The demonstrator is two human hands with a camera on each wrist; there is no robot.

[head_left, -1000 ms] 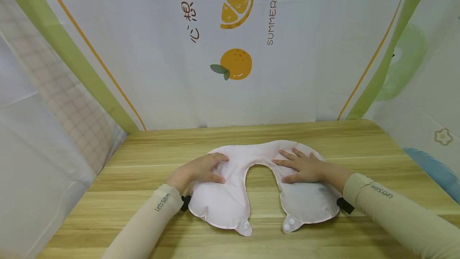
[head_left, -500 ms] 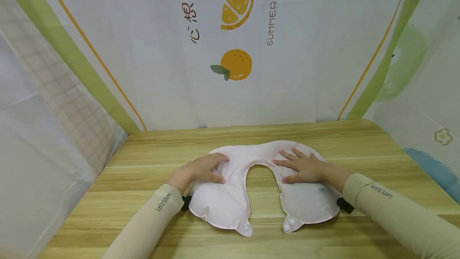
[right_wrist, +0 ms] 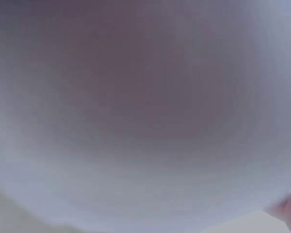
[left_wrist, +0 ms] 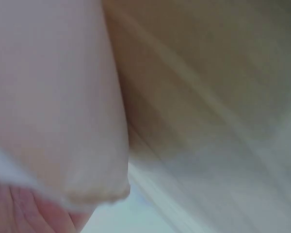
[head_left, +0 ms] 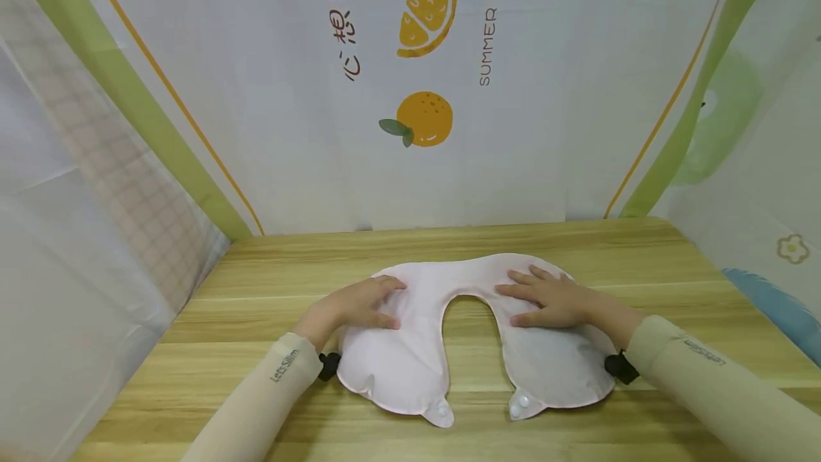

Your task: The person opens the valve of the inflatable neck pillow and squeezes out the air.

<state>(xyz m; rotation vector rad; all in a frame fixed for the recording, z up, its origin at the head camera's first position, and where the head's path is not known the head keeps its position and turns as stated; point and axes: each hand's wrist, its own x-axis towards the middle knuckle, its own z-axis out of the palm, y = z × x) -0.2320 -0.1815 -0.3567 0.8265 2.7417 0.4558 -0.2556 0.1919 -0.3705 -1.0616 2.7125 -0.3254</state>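
1. Snap tabs tip the near ends of the pale-pink U-shaped neck pillow, which lies on the bench.
2. Left hand rests on its left side, thumb apart from fingers; right hand rests opposite, fingers spread wide.
3. Beyond hangs a fruit-print cloth.

Even head-view light; 2 wrist views blurred.

1. A wooden desk with stripy lines.
2. On the far side, a white cloth with a round orange under an orange slice.
3. On the left, pale checks.
4. On the right, a little flower above a blue shape.
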